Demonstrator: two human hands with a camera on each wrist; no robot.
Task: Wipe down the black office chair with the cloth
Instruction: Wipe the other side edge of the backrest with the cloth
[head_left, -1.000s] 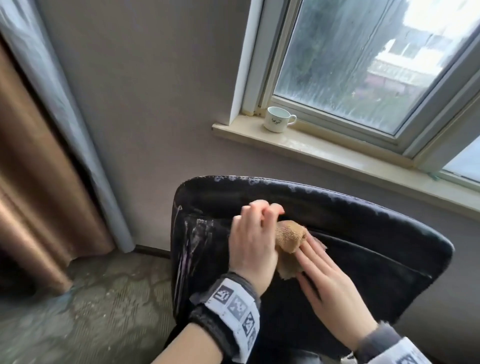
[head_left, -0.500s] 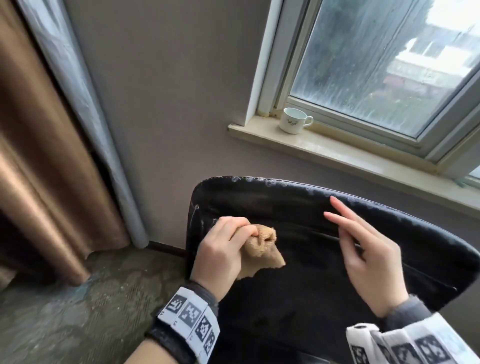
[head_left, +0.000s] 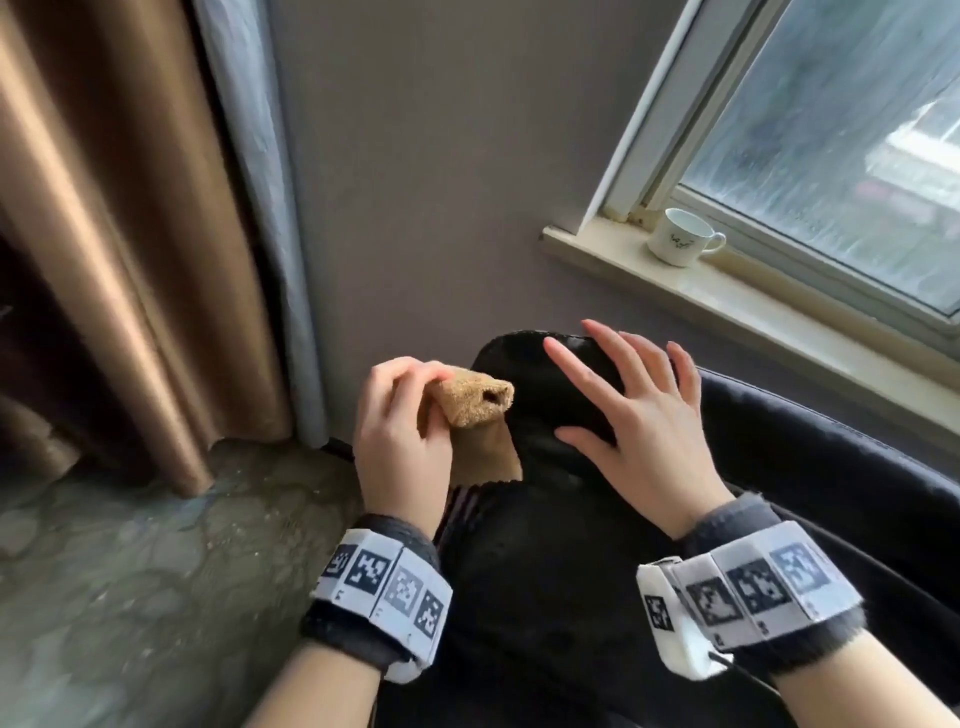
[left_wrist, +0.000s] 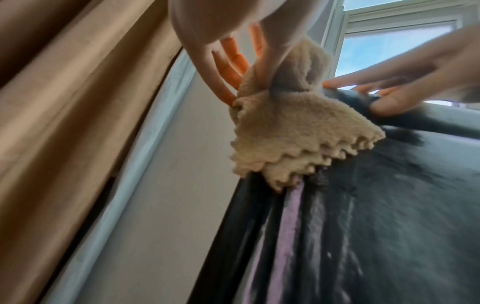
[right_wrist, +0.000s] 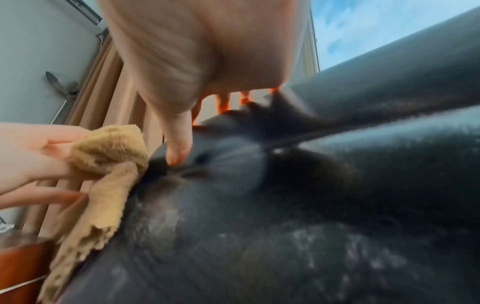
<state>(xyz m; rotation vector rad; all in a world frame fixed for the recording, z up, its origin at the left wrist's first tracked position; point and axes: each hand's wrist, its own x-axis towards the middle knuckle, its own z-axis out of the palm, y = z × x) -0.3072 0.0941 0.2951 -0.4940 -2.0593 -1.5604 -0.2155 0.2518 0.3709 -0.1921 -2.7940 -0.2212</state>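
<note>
1. The left hand (head_left: 400, 441) pinched the tan cloth (head_left: 475, 402) bunched at the black office chair (head_left: 545, 571)'s upper left corner, its tail draped down that edge.
2. The right hand (head_left: 639, 431) lay spread, fingers apart, steadying the top edge.
3. Best flatten the cloth first; pale streaks showed down the left side.
4. A white cup (head_left: 680, 237) sat on the windowsill (head_left: 779, 306), curtains (head_left: 104, 208) nearby, neither obstructing.

The cup (head_left: 679, 238) stands on the windowsill (head_left: 779, 317), behind the chair (head_left: 545, 597).
</note>
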